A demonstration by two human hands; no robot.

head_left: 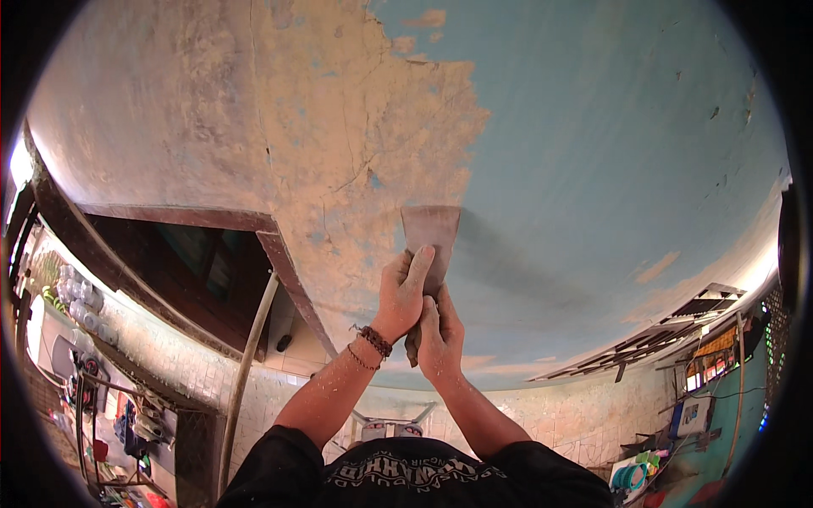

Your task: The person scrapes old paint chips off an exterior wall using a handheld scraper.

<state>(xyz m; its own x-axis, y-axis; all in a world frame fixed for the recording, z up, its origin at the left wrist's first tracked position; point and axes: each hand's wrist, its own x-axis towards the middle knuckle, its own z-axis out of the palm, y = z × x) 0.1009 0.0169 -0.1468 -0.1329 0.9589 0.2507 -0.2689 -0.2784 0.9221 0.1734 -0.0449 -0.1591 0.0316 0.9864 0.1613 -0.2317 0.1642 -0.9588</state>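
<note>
Overhead, peeling blue ceiling point(593, 127) — both arms raised, left hand point(402, 292) and right hand point(439, 339) fingers clamping a scraper point(430, 241) against it.

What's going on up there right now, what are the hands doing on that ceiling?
Both hands are raised overhead, gripping one wide flat scraper. The left hand wraps the handle with its thumb along the blade; the right hand clasps the handle just below it. The blade's edge is pressed against the ceiling, right at the border between the bare, cracked tan patch and the blue paint that remains on the right.
</note>
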